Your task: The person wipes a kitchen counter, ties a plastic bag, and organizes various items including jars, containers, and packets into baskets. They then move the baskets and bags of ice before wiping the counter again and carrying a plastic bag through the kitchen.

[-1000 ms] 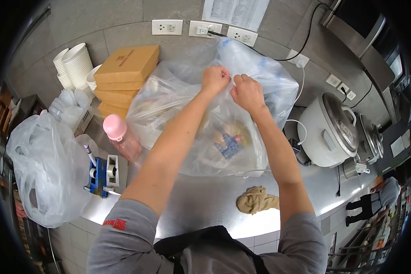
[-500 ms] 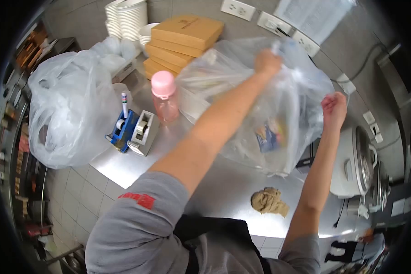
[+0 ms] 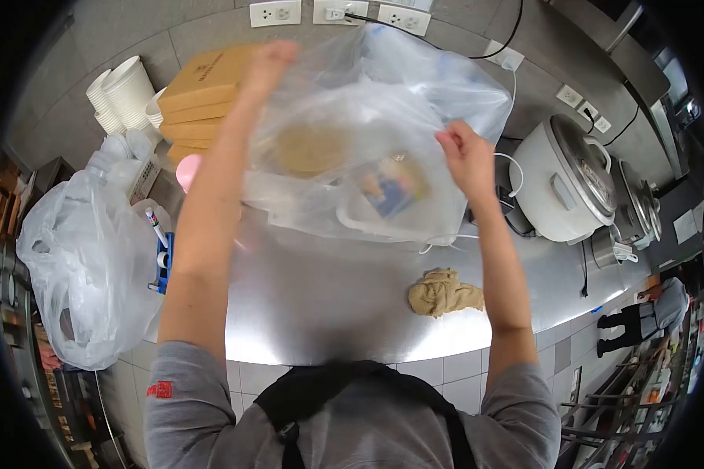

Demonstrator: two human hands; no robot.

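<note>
A large clear plastic bag (image 3: 352, 105) stretches between my two hands above the steel counter. My left hand (image 3: 276, 61), slightly blurred, is closed on its far left edge, up by the wall. On the other side, my right hand (image 3: 468, 152) pinches the bag's right edge. Through the film show a round brownish shape (image 3: 309, 148) and a blue and yellow printed packet (image 3: 395, 187); what exactly they are is hazy. A crumpled tan cloth (image 3: 443, 293) lies in front of the bag.
Brown boxes (image 3: 199, 86) and white paper cups (image 3: 129, 90) stand at the back left. A pink bottle cap (image 3: 188, 170) shows behind my left arm. Another bulky plastic bag (image 3: 90, 270) sits left, beside a blue tape dispenser (image 3: 162, 266). A rice cooker (image 3: 555, 187) stands right; a person (image 3: 645, 313) is beyond.
My hands have moved farther apart, and the bag is spread wider between them. The head view has shifted, so the counter and wall appear more level.
</note>
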